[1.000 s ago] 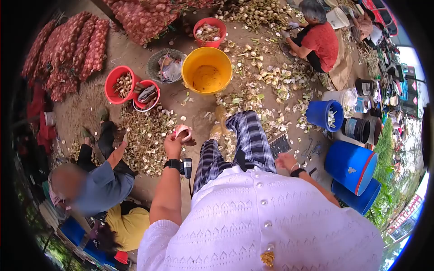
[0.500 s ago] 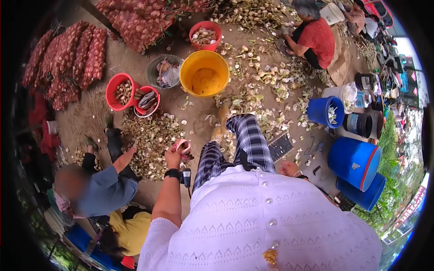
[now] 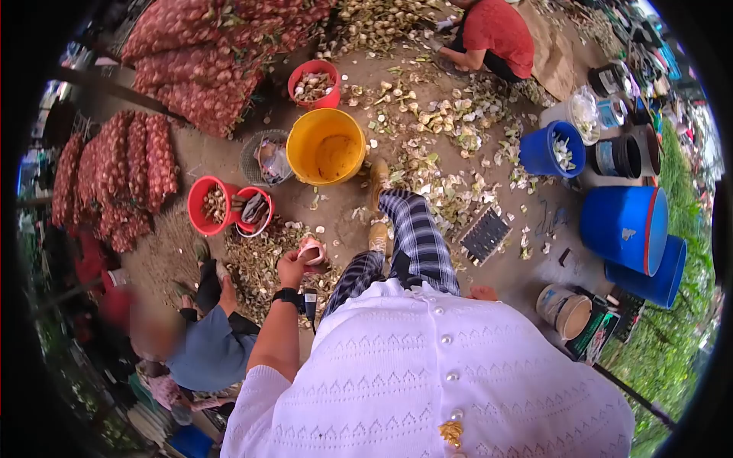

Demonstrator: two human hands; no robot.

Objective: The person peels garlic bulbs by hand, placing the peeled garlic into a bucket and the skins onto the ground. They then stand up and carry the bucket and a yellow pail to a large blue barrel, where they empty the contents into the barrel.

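Observation:
My left hand point(image 3: 292, 269) is closed around a soft pink-and-white item point(image 3: 313, 249) with a round, dark opening turned upward. It looks like a glove cuff, but I cannot make out its kind. Below that hand, dry garlic trimmings point(image 3: 267, 267) cover the ground. Only a small part of my right hand point(image 3: 482, 293) shows beside my white top, and its fingers are hidden. A yellow bucket point(image 3: 327, 146) stands in front of my feet. To its left are a mesh basket point(image 3: 252, 164) with rags and two red buckets point(image 3: 206, 206), one holding garlic bulbs.
Red net sacks of bulbs point(image 3: 114, 172) are piled on the left. A person in blue point(image 3: 210, 347) sits close on my left; another in red point(image 3: 500, 38) works ahead. Blue tubs point(image 3: 620, 229), a blue bucket point(image 3: 534, 149) and a dark slotted board point(image 3: 485, 235) lie right.
My view has swung and my feet have stepped a little. The pink-and-white item, still in my left hand, now shows its round opening. My right hand has slipped mostly behind my top.

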